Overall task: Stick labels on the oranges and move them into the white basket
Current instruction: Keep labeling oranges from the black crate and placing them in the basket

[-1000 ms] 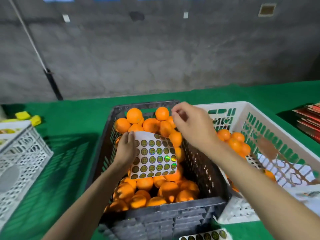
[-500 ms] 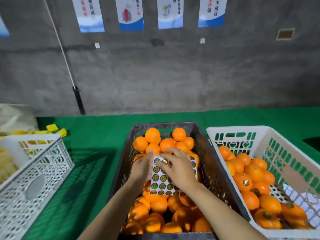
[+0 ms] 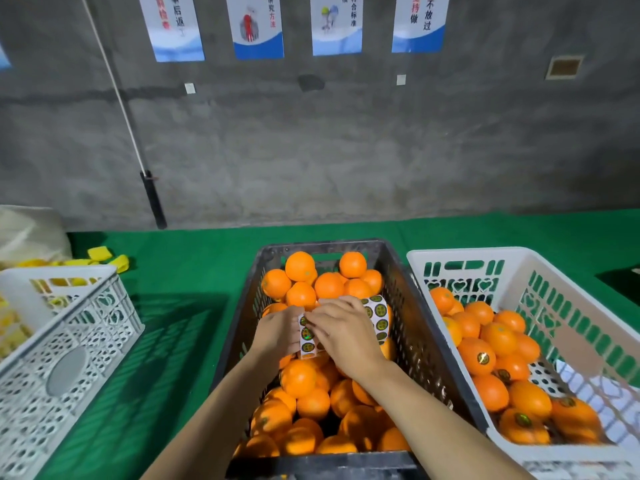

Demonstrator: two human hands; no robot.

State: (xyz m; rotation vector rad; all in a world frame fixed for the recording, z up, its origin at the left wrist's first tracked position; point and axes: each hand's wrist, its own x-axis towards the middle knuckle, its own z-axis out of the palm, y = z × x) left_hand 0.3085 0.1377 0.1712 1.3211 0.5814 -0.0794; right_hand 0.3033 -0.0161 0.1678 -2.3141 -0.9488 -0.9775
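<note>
Nearest the camera, both forearms are reaching forward over the black crate (image 3: 412, 341), which is sitting on the green desk (image 3: 194, 271) and holding a heap of unlabelled oranges (image 3: 301, 379). The left hand (image 3: 277, 332) is gripping the left edge of the label sheet (image 3: 308, 336), holding it just above the fruit. The right hand (image 3: 346, 329) is lying across the sheet with its fingers curled onto it; it appears to be picking at a label, though the fingertips are hiding the exact contact.

A second ago the right hand was raised well above the crate, near the far oranges, and the whole sheet was showing. It has since come down onto the sheet and is now covering most of it. That suggests a fresh label is being peeled, so the next orange is likely about to be labelled.

To the right, touching the crate's side, the white basket (image 3: 519, 261) is already holding a good number of oranges, several showing round labels. A second white basket (image 3: 69, 320) is standing well apart on the left. Beyond, the grey wall (image 3: 346, 161) is carrying four posters (image 3: 258, 26).
</note>
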